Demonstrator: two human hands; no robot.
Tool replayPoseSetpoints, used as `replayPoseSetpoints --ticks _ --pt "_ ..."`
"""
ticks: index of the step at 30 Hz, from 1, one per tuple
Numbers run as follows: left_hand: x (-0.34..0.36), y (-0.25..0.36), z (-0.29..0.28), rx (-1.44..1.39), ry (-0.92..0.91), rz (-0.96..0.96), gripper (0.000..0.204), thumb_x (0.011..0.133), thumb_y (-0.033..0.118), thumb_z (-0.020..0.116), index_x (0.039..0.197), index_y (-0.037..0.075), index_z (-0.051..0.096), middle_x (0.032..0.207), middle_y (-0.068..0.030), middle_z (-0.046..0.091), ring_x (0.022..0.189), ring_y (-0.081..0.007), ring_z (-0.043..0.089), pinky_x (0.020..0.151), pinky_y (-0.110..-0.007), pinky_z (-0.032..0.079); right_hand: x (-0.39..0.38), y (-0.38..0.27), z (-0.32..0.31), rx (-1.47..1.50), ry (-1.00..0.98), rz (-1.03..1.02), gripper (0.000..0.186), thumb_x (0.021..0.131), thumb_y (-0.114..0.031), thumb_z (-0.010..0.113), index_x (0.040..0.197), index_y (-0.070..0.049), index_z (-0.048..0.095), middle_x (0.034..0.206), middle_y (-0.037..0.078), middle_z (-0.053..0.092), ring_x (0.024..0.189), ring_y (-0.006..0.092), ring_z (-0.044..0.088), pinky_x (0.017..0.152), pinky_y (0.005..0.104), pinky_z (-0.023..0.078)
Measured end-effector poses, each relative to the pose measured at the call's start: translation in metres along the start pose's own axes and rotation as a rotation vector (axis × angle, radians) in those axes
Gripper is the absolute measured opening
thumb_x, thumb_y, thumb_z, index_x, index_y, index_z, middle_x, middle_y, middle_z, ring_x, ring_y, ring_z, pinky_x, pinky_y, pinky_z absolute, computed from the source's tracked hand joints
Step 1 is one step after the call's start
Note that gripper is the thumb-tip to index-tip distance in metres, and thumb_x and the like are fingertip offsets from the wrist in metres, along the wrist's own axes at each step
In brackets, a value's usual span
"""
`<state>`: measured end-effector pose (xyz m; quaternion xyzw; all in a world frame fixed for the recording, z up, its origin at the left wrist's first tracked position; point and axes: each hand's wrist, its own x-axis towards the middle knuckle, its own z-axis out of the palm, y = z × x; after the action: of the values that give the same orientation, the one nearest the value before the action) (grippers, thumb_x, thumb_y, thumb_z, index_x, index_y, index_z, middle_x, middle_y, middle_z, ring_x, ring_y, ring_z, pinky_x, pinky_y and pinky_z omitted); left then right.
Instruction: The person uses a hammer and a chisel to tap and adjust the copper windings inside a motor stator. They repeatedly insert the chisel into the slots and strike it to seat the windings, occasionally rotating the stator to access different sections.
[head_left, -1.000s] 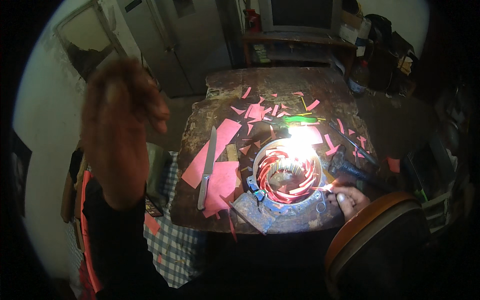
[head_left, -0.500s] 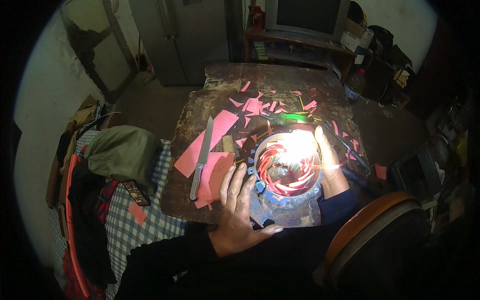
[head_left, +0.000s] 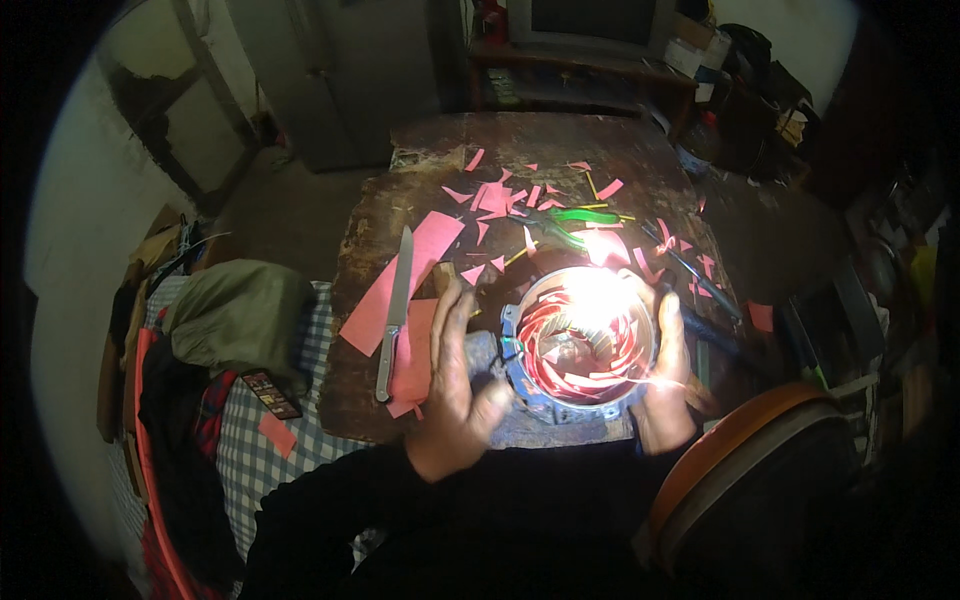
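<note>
A round motor stator with a blue metal housing stands at the table's near edge. Copper-red windings and pink paper strips line its bore, and a bright glare washes out its far right part. My right hand grips the stator's right side, partly lost in the glare. To its left, my left hand is held open on edge, thumb apart from the fingers, with a gap to the housing. Beyond that hand lie a kitchen knife and pink paper sheets.
Green-handled pliers, pink paper scraps and a dark rod-like tool lie across the worn wooden table. A small wooden block is beyond my left hand. A phone rests on checked cloth at left.
My left hand has turned from lying spread to standing on edge, a little away from the stator. The stator has shifted slightly right and turned or tilted. The whole view has shifted a little.
</note>
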<state>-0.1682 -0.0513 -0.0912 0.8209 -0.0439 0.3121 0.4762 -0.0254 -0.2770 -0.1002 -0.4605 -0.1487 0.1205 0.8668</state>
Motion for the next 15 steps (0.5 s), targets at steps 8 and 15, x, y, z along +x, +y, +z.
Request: replayPoseSetpoints --ticks 8,15 --pt "0.044 -0.019 0.002 -0.027 0.180 -0.078 0.066 0.119 0.036 0.040 0.169 -0.008 0.034 0.173 -0.0271 0.040 0.160 -0.0386 0.041 0.134 -0.049 0.029 -0.071 -0.010 0.008 -0.357 0.055 -0.123 0.073 0.121 -0.050 0.039 0.170 0.005 0.035 0.170 0.020 0.047 0.155 0.0287 0.049 0.131 0.0447 0.036" --pt "0.113 -0.062 0.015 -0.313 0.162 -0.436 0.076 0.120 0.060 0.039 0.155 -0.006 0.053 0.154 -0.0264 0.062 0.144 -0.0327 0.061 0.124 -0.046 0.045 -0.091 0.011 -0.044 -0.293 -0.261 0.160 0.090 0.107 -0.057 0.065 0.170 0.001 0.037 0.160 0.029 0.052 0.149 0.0341 0.055 0.122 0.0463 0.047"
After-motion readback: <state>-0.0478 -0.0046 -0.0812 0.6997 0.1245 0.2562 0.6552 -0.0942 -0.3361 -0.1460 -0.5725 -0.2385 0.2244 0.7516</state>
